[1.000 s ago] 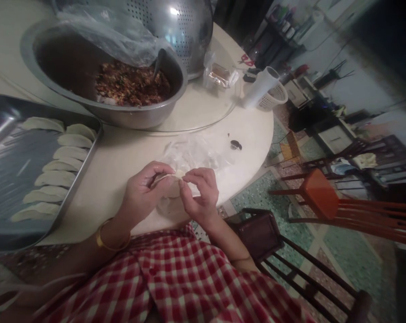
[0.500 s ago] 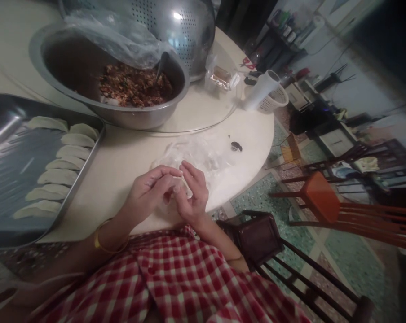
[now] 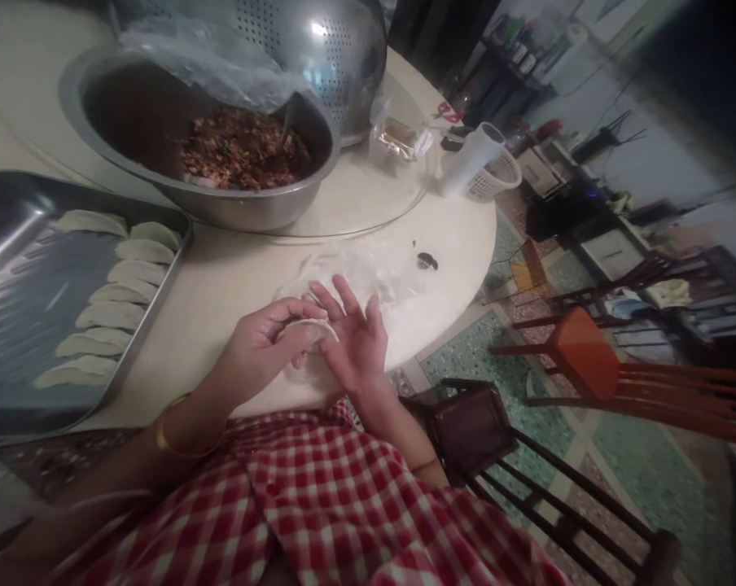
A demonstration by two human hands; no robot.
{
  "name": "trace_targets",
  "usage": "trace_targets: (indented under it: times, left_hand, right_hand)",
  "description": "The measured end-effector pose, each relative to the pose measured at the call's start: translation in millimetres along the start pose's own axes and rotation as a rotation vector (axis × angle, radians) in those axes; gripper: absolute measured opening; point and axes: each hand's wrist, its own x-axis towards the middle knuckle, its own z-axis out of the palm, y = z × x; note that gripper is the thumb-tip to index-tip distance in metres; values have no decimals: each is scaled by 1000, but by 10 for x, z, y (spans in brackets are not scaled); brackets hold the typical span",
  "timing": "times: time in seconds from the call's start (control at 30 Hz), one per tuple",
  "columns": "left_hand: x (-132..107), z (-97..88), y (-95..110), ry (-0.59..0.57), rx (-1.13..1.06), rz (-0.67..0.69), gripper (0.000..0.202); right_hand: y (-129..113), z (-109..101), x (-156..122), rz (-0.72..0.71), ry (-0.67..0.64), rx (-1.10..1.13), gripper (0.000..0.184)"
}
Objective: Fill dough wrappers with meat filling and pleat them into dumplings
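A pale, folded dumpling [image 3: 319,325] is pinched between the thumb and fingers of my left hand [image 3: 264,346], above the table's near edge. Close beside it, my right hand [image 3: 359,338] has its fingers spread, palm turned up; its thumb side is near or touching the dumpling's end. Under and beyond the hands lies a crumpled clear plastic sheet [image 3: 368,277]. To the left, a metal tray [image 3: 14,301] carries several finished-looking dumplings [image 3: 108,316] in a row. Behind is a steel bowl [image 3: 246,207] of dark minced filling [image 3: 246,150], with a utensil stuck in it.
Plastic film [image 3: 203,57] drapes over the bowl, and a perforated steel colander [image 3: 356,65] stands behind it. A foil-wrapped packet [image 3: 401,140], a clear roll [image 3: 475,155] and a white basket [image 3: 496,175] sit farther right. Chairs, one with an orange seat [image 3: 584,354], stand beyond the table edge.
My right hand has opened, its fingers spreading away from the dumpling. The left hand still holds the dumpling, now more exposed. The view has shifted slightly.
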Motion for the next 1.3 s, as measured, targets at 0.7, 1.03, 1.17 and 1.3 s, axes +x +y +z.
trace_targets:
  times: [0.7,1.03,1.17,1.3]
  left_hand:
    - [-50,-141,281,-251,1174,931,10]
    - [1,-238,260,-269,1113,1014,20]
    - [0,-248,270,-300,1117,1026,13]
    - [32,-217,279,-365,1118,1003,10]
  right_hand:
    - [-1,274,-187,424,3,597,54]
    - [-24,289,-232,449,56,708,51]
    - [-46,307,-248,460,72,684,50]
    - [-40,306,-250,465,89,694,48]
